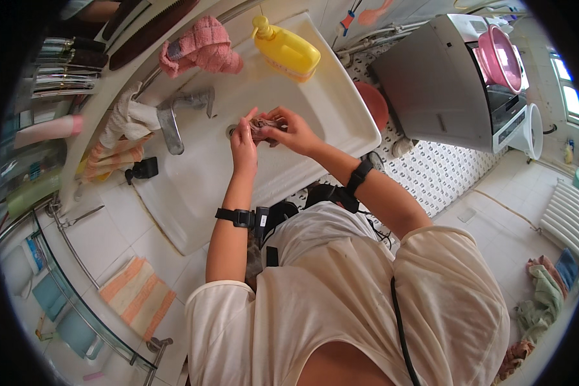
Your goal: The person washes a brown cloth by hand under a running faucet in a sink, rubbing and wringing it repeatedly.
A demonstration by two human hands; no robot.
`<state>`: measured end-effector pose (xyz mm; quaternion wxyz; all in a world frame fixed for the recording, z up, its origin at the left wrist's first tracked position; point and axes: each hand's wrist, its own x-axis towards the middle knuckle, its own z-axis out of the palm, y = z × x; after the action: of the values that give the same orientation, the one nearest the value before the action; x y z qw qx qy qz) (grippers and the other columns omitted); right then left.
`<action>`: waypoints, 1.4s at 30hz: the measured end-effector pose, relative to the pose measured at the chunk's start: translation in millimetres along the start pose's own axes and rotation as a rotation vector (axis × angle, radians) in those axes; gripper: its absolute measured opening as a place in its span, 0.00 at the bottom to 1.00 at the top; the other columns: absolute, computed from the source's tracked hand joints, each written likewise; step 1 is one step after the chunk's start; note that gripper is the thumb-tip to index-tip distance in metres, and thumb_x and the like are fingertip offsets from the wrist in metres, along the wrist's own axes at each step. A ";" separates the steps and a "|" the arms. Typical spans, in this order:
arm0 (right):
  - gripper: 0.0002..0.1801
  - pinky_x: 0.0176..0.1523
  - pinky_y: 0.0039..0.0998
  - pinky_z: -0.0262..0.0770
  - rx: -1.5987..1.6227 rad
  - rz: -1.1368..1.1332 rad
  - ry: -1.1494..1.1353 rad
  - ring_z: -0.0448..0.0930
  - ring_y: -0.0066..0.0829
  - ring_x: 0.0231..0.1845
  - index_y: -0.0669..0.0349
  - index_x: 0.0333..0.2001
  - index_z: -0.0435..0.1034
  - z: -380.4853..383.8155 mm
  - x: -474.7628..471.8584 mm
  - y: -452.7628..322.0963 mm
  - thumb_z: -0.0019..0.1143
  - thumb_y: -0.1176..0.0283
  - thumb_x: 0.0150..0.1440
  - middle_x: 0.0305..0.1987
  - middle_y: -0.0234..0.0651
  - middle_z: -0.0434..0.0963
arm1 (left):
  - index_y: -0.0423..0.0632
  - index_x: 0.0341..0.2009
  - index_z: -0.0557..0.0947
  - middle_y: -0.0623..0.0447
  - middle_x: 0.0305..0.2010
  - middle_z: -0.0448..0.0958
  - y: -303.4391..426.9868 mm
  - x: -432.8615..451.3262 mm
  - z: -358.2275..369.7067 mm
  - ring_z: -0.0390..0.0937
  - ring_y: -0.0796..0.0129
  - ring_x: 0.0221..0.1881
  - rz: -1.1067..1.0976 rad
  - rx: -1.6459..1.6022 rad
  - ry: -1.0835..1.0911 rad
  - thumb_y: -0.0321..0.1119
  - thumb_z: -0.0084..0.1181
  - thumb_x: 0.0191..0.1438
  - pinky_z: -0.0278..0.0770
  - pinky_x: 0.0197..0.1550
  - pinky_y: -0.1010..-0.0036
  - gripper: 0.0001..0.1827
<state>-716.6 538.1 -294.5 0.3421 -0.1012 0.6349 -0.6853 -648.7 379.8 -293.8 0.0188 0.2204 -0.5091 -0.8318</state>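
Note:
Over the white washbasin (198,193), both of my hands are on a crumpled brownish-grey wet-looking cloth (263,128). My left hand (244,142) presses against its left side with the fingers held together. From the other side my right hand (289,131) grips the cloth between bent fingers and thumb. The drain (230,130) is partly hidden behind my left hand. A metal faucet (170,128) stands just left of my hands, and no running water can be made out. On the basin's far rim lie a yellow pump bottle (289,52) and a pink towel (205,48).
A white cloth (130,116) and a small black object (144,169) are at the basin's left edge. Beyond its right side are a red basin (372,103) and a grey washing machine (434,82) holding a pink basin (499,58). A striped towel (137,296) hangs at lower left.

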 end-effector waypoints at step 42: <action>0.22 0.65 0.40 0.71 -0.833 -0.711 0.048 0.72 0.40 0.68 0.59 0.52 0.76 -51.0 -45.6 -181.2 0.71 0.66 0.55 0.64 0.41 0.75 | 0.37 0.50 0.84 0.57 0.38 0.82 132.6 -8.9 85.9 0.73 0.79 0.39 0.388 0.505 -0.417 0.40 0.59 0.67 0.75 0.44 0.78 0.17</action>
<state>-773.5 598.9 -119.6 0.0060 -0.4209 0.7867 -0.4515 -699.4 390.4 -144.3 0.0168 -0.0565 -0.7232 -0.6881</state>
